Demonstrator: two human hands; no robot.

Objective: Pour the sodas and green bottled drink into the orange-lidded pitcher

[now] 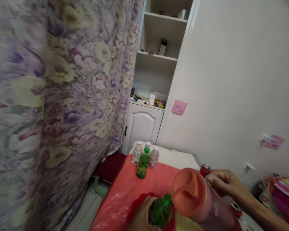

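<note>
A green translucent bottle (pixel 161 211) is in my left hand (pixel 144 215), whose fingers wrap round its body. The bottle leans to the right, and its neck is close to the orange lid of a large pinkish see-through pitcher (pixel 213 208). Behind the pitcher, my right hand (pixel 223 181) is closed, with thumb and fingers drawn together beside a red can (pixel 204 170). Whether those fingers hold anything is hidden. Farther back on the red-covered table (pixel 125 192) stand a second green bottle (pixel 143 163) and several white-capped bottles (pixel 154 158).
A floral curtain (pixel 74 96) hangs along the left. At the back are a shelf cabinet (pixel 145 123) and a white wall with a pink note (pixel 179 107). Another red can (pixel 236 210) lies right of the pitcher. A green stool (pixel 98 187) stands left of the table.
</note>
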